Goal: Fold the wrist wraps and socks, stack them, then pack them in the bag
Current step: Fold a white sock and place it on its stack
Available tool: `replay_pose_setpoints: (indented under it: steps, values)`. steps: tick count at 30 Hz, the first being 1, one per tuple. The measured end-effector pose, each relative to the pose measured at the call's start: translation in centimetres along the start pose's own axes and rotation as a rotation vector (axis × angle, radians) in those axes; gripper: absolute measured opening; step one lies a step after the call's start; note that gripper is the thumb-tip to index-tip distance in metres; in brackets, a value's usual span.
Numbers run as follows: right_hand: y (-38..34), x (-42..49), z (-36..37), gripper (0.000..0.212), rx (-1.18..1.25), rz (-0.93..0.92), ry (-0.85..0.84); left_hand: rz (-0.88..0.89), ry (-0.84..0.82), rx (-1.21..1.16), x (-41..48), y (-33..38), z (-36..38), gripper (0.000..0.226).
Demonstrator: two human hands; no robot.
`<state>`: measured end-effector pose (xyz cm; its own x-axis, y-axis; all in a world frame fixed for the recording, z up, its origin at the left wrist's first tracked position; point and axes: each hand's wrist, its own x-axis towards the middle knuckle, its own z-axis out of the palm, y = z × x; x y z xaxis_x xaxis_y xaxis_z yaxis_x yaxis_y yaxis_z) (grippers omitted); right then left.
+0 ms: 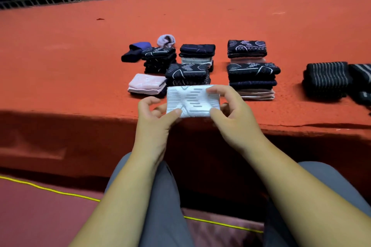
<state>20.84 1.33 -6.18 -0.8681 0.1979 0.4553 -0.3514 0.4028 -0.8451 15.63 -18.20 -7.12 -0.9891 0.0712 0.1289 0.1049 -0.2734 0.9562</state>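
Left grip (154,114) and right grip (230,110) each pinch one short end of the white wrist wrap (192,99), thumbs on its near face. They hold it flat between them, just above the near edge of the table (80,56). Whether the wrap is already doubled I cannot tell. To do the fold well, I judge the ends should meet with edges matched and the crease pressed flat, then the piece should go squarely on a pile of like size.

Just beyond the wrap lie one pink folded pile (147,84) and five dark patterned stacks (253,78). Farther back sit two unfolded pieces, one blue sock (136,52) and one lilac sock (166,40). Well to the right are two striped dark piles (327,79), the second cut off by the frame edge. No bag shows.
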Motion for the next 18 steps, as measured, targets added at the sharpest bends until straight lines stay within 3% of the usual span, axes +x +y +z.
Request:
replay_pose_setpoints:
  steps: [5, 8, 13, 18]
  values:
    - [0.0, 1.0, 3.4, 0.037, 0.027, -0.018, -0.008, -0.012, 0.0, -0.028, 0.3, 0.8, -2.1, 0.033]
    - [0.3, 1.8, 5.2, 0.034, 0.065, -0.021, 0.018, -0.013, -0.028, 0.025, 0.3, 0.8, -3.3, 0.04]
    - [0.2, 3.1, 7.5, 0.028, 0.046, -0.102, -0.017, 0.071, 0.061, 0.079, 1.7, 1.7, -5.0, 0.047]
    - [0.0, 5.1, 9.4, 0.046, 0.043, -0.223, -0.103, 0.136, 0.121, 0.101, 4.4, 3.6, -6.2, 0.048]
